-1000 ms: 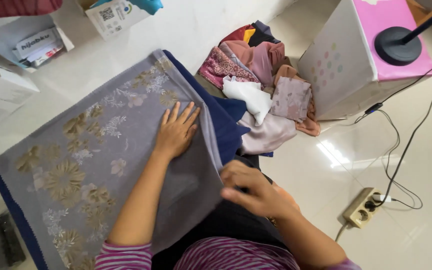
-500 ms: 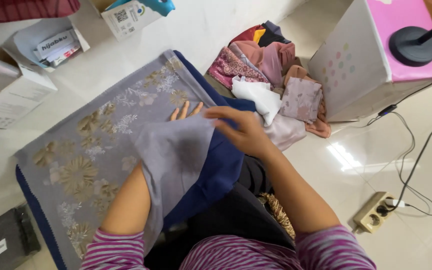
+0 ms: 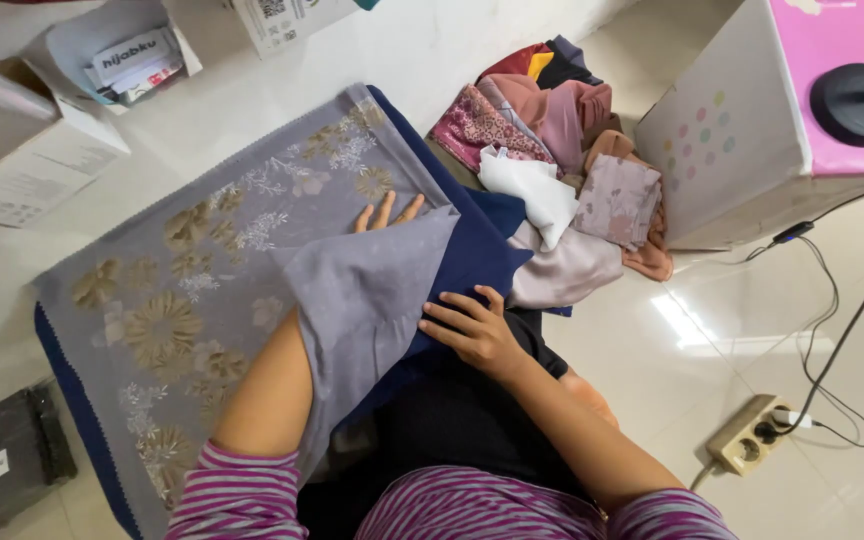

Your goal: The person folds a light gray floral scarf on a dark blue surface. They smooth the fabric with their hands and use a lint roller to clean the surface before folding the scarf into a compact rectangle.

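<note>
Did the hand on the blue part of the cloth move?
Yes. The right hand carried the cloth's corner up and leftward, toward the left hand and away from the power strip.

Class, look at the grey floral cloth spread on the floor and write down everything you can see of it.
The grey floral cloth is thin woven fabric with gold and white flowers and a dark blue edge and underside. It lies flat on the pale floor, one corner folded over the left forearm. The left hand lies flat on it, fingertips showing past the fold; the right hand presses the blue folded part.
</note>
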